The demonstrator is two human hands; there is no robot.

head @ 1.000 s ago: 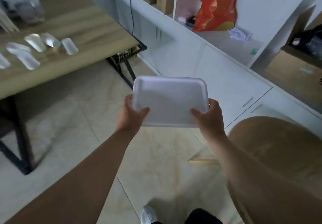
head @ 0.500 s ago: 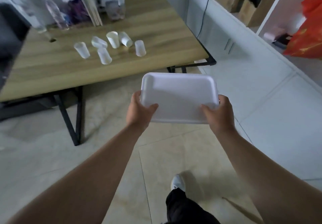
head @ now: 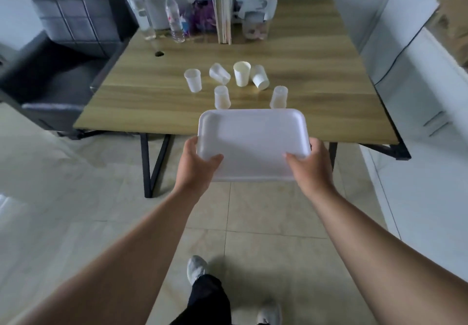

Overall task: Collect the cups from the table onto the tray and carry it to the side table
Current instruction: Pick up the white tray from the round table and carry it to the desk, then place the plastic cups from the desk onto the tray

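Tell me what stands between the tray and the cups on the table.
Nothing visible blocks the way. The tray, held by the left hand and right hand, overlaps the table's near edge in view. The six cups sit just beyond it, with bare wood around them.

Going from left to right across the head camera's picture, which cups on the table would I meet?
Upright cup → cup lying on its side → upside-down cup → tall upright cup → tilted cup → upside-down cup nearest the right.
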